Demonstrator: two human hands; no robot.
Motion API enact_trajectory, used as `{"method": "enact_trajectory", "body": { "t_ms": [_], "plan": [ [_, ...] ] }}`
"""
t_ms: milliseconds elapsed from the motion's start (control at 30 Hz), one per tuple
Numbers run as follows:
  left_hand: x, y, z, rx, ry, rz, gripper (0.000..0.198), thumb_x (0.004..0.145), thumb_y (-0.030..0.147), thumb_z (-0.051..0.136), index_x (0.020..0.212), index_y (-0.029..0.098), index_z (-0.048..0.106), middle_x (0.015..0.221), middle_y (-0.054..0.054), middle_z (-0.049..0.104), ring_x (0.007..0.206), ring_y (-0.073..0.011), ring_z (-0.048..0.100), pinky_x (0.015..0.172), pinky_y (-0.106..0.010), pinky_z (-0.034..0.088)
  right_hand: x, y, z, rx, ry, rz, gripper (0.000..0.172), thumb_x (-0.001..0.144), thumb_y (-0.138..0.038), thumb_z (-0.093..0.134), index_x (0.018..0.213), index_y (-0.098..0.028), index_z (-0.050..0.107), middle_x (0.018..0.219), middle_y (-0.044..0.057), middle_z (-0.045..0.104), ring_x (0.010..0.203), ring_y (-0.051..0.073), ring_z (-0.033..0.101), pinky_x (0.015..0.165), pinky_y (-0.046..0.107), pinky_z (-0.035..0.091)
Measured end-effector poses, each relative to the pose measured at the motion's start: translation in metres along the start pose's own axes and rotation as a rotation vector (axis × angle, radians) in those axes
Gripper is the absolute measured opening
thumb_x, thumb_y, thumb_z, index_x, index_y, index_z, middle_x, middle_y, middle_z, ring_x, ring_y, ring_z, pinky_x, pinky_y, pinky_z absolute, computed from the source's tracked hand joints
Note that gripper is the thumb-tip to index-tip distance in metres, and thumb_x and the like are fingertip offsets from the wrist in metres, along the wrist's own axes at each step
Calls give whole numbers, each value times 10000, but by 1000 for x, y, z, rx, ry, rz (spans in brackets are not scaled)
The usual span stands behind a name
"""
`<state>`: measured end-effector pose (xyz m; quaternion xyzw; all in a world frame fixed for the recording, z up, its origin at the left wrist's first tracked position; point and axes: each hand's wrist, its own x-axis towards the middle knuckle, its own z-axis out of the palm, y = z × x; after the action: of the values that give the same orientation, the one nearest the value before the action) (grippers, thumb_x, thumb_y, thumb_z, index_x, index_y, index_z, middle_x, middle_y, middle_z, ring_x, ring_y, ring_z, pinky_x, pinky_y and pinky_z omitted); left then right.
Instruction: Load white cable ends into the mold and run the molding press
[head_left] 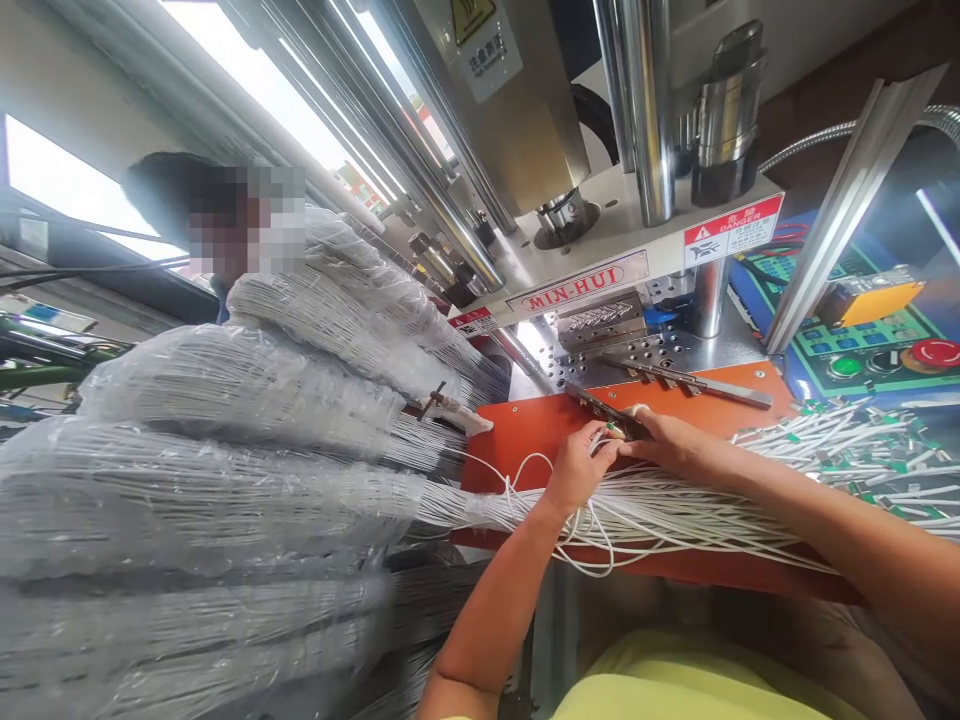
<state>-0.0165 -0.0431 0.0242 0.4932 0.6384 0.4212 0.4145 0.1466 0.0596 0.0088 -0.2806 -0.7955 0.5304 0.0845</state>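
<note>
White cables spill over orange worktop edge.

Pretty much all metal and plastic here. The cables under the left hand have smooth, matt white plastic jackets, and further left of that hand they're bundled in crinkly, glossy clear plastic film. Just past the right hand there's a dark metal jig bar on a smooth painted orange plate, and beyond both hands the columns are mirror-shiny chromed steel.
</note>
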Motion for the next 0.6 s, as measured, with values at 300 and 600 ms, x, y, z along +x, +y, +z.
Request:
{"method": "enact_trajectory", "body": {
  "t_ms": [300,600],
  "plan": [
    [2,3,-6,-123,62,-97,497,900,528,479,1164,140,643,977,-118,706,639,-115,556,439,-193,337,-1,-5,2,-131,5,1,226,874,-419,468,891,-241,330,857,44,616,738,195,573,665,292,397],
    [6,15,-19,-235,276,-92,410,862,489,568,1034,124,636,721,-60,697,516,-84,527,508,-201,393,-3,-6,5,-168,21,29,222,890,-403,461,903,-242,309,865,63,624,762,206,585,689,298,390]
  ]
}}
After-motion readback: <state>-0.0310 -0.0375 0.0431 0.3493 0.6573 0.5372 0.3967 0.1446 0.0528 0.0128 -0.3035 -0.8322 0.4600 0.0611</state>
